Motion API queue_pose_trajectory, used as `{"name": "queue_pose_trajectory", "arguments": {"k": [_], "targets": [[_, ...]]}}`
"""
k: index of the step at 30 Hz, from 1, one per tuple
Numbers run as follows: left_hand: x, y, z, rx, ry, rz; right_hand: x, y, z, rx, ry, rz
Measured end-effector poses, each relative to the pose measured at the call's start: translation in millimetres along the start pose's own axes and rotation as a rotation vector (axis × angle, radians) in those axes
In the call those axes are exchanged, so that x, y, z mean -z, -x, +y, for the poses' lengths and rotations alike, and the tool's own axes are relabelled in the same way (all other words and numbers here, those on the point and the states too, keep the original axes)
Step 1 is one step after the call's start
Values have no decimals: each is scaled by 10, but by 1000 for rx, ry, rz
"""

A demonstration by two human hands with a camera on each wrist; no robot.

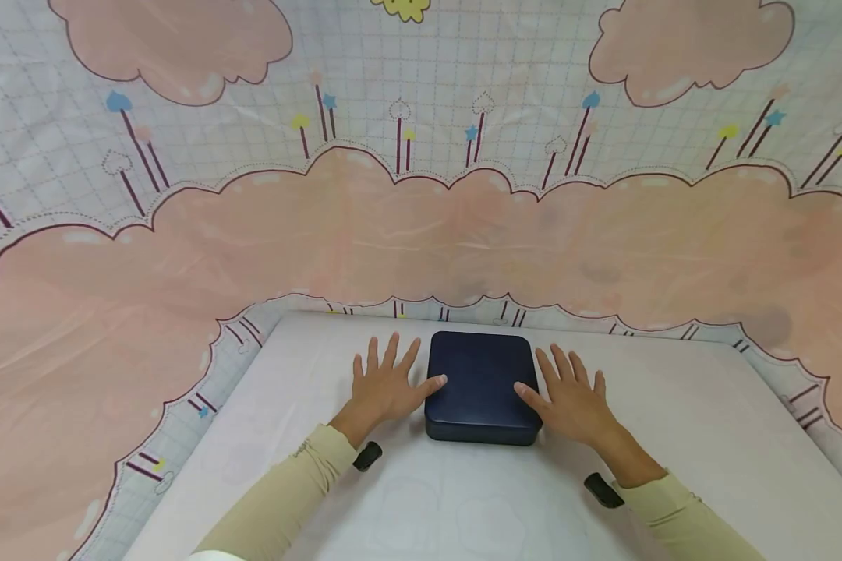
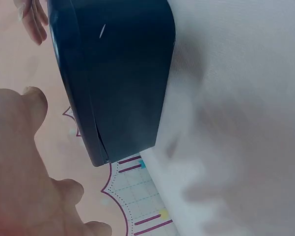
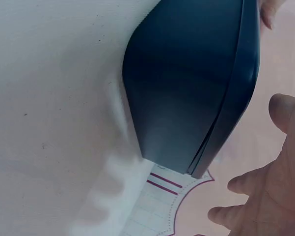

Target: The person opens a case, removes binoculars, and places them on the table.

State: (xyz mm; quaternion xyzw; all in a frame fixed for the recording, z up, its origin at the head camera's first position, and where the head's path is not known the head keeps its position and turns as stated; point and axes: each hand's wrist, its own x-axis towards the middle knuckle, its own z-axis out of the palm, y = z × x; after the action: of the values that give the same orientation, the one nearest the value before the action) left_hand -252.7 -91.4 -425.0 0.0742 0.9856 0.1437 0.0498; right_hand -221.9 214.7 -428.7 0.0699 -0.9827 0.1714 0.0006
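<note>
A dark navy box (image 1: pixel 482 382) with rounded corners and a closed lid lies flat on the white table, between the two hands. To its left the left hand (image 1: pixel 387 387) is spread, its thumb overlapping the box's left edge in the head view. On the other side the right hand (image 1: pixel 574 399) is spread too, thumb over the right edge. Both wrist views show the box's side (image 2: pixel 127 78) with a thin seam below the lid, and the fingers stand apart from that side. Neither hand grips anything.
The white table (image 1: pixel 309 499) extends around the box. A printed cloth (image 1: pixel 421 234) with pink clouds and grid lines rises behind the table and along its sides. A small black device sits below each wrist, at the cuffs of the beige sleeves (image 1: pixel 288 499).
</note>
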Motion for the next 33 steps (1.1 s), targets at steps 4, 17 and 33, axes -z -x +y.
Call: {"name": "queue_pose_trajectory", "arguments": {"k": [4, 17, 33], "targets": [[-23, -18, -7, 3, 10, -2, 1, -27, 21, 7, -16, -13], [-67, -153, -52, -48, 351, -70, 20, -117, 117, 2, -172, -118], [-92, -145, -51, 95, 978, -72, 47, -102, 123, -136, -751, -250]]}}
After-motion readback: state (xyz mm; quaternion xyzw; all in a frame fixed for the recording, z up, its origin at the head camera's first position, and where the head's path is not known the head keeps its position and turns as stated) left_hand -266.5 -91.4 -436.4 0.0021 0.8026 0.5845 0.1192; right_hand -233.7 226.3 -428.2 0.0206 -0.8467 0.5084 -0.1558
